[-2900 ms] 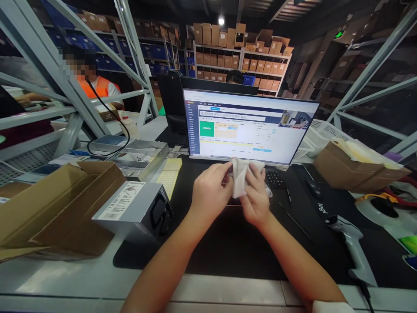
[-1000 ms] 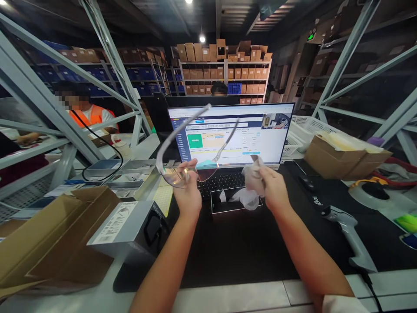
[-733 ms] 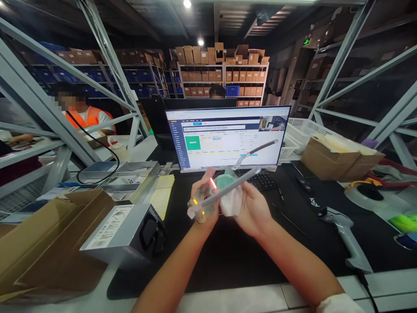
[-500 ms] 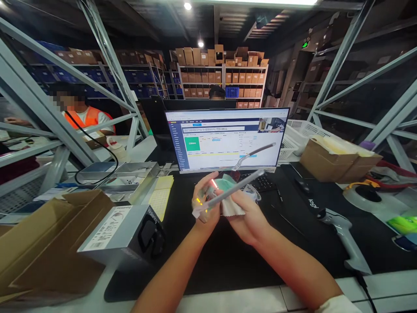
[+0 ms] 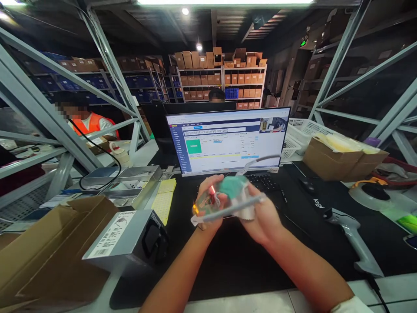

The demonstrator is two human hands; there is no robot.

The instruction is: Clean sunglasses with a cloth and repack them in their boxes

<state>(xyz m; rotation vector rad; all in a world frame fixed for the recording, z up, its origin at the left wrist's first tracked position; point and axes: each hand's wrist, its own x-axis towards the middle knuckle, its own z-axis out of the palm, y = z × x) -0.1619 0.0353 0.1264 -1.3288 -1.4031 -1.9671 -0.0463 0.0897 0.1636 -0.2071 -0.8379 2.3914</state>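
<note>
Above the black desk mat [image 5: 234, 265], I hold clear-fronted glasses [image 5: 224, 211] with grey temple arms, slightly blurred. Small red and orange lights glow at their left side. My left hand [image 5: 210, 182] is closed around that side, its fingers partly hidden behind the clear part. In my right hand [image 5: 269, 219] is a teal and pale grey cloth [image 5: 235, 186] with a zigzag edge, pressed against the glasses. One temple arm crosses in front of the cloth; the other points away toward the monitor. How the right fingertips sit behind the cloth is hidden.
A monitor [image 5: 224, 143] stands behind a keyboard [image 5: 263, 181]. To the left are a printed grey box [image 5: 122, 241], an open carton [image 5: 55, 248] and yellow sheets [image 5: 163, 195]. A barcode scanner [image 5: 353, 237], mouse [image 5: 306, 185] and tape roll [image 5: 369, 193] lie right. A person in an orange vest [image 5: 93, 124] sits left.
My right hand has shifted right and slightly down with the cloth, whose teal side shows more. The glasses' near temple arm has tilted flatter. The whole view has shifted slightly.
</note>
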